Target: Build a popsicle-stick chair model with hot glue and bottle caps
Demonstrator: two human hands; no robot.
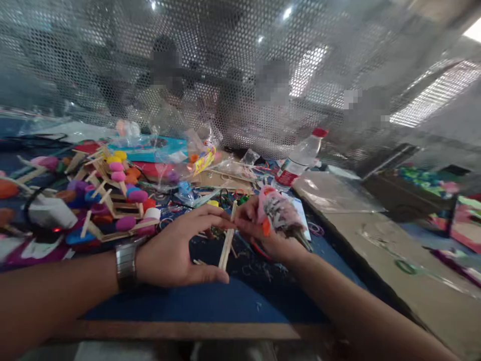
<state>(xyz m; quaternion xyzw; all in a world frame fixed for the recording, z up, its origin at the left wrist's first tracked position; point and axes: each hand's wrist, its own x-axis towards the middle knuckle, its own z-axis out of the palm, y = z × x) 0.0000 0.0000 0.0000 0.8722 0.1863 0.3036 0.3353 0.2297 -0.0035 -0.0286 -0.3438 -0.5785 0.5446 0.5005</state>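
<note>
A narrow bundle of flat wooden craft sticks (227, 245) is held upright on edge just above the blue tabletop. My left hand (175, 248), with a metal-banded watch on the wrist, spans it: the thumb presses the near end and the fingers reach the far end. My right hand (259, 233) is closed, its fingertips pinched at the far end of the sticks. Whether it also holds something small is hidden. Right behind that hand lies a pink and grey fluffy bundle (280, 213) with an orange bit on it.
Many stick pieces with coloured pompoms (126, 223) crowd the left, beside a white device (52, 213) with a red light. A plastic bottle (300, 158) with a red cap stands at the back. Cardboard (349, 235) lies to the right; a perforated screen (225, 75) rises behind.
</note>
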